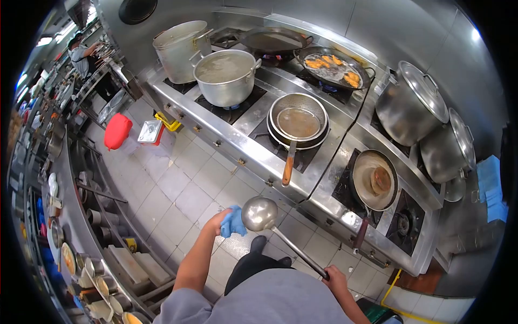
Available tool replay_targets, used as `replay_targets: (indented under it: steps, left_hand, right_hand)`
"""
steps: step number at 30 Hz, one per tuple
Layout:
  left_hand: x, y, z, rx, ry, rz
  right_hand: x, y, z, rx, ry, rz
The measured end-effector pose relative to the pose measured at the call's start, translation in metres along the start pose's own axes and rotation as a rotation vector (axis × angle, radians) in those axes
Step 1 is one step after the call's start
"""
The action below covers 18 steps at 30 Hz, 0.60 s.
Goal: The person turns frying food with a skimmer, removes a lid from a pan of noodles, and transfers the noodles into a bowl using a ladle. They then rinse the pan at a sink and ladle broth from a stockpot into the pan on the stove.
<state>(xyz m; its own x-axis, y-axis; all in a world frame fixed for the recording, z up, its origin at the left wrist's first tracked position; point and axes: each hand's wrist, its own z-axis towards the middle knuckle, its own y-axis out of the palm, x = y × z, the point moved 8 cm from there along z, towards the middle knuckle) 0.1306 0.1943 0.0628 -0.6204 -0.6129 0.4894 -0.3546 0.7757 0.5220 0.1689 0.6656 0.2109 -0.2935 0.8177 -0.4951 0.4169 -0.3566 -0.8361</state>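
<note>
My right hand (335,279) is closed round the end of a long-handled steel ladle (259,213). The ladle points up and to the left in front of my body, over the tiled floor. Bunched in my left hand (217,221) is a blue cloth (233,222), close beside the ladle's bowl; whether they touch I cannot tell. On the range ahead sits a strainer (298,120) with a wooden handle, resting in a round pan. Further right, a frying pan (373,180) holds a round brown piece of food (380,180).
The steel range (243,143) runs across the front. A wok (333,68) with orange-brown pieces frying stands over a flame, near a pot of cloudy liquid (225,73). Lidded pots (413,102) stand right. Shelving (110,210) lines the left; a person (83,56) works far back.
</note>
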Motion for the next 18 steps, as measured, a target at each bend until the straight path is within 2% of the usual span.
replay_targets:
  steps: [1, 3, 4, 5, 7, 8, 9, 11, 12, 13, 15, 17, 18]
  left_hand:
    - [0.003, -0.009, -0.008, 0.005, 0.001, -0.003]
    - [0.02, -0.03, -0.026, 0.043, 0.244, -0.317]
    - [0.035, -0.028, -0.036, 0.016, 0.327, -0.369]
    - [0.044, -0.027, -0.045, 0.027, 0.336, -0.375]
    - [0.076, -0.007, -0.091, 0.199, 0.468, -0.281]
    - [0.074, -0.027, -0.086, 0.248, 0.467, -0.131]
    - [0.077, -0.021, -0.091, 0.255, 0.471, -0.132]
    - [0.109, 0.048, -0.116, 0.267, 0.926, 0.987]
    - [0.128, 0.087, -0.146, 0.426, 1.139, 1.239]
    - [0.137, 0.098, -0.153, 0.426, 1.143, 1.242]
    - [0.147, 0.114, -0.156, 0.449, 1.138, 1.467]
    - [0.158, 0.117, -0.151, 0.389, 1.134, 1.554]
    - [0.161, 0.126, -0.15, 0.258, 1.145, 1.611]
  right_hand:
    - [0.005, 0.008, 0.004, 0.023, -0.03, -0.003]
    - [0.016, 0.034, 0.016, -0.015, -0.018, 0.004]
    - [0.015, 0.041, 0.021, -0.047, -0.009, 0.011]
    - [0.013, 0.045, 0.026, -0.056, -0.022, 0.011]
    - [-0.003, 0.051, 0.043, -0.199, 0.019, -0.018]
    - [-0.017, 0.045, 0.051, -0.204, 0.009, -0.015]
    - [-0.033, 0.034, 0.057, -0.216, 0.016, -0.026]
    - [-0.051, 0.021, 0.067, -0.226, 0.016, -0.036]
    - [-0.056, 0.015, 0.071, -0.195, 0.013, -0.087]
    - [-0.062, 0.007, 0.075, -0.161, 0.011, -0.139]
    - [-0.075, -0.007, 0.077, -0.154, 0.002, -0.167]
    - [-0.088, -0.018, 0.079, -0.116, -0.056, -0.217]
    - [-0.091, -0.019, 0.079, -0.113, -0.055, -0.219]
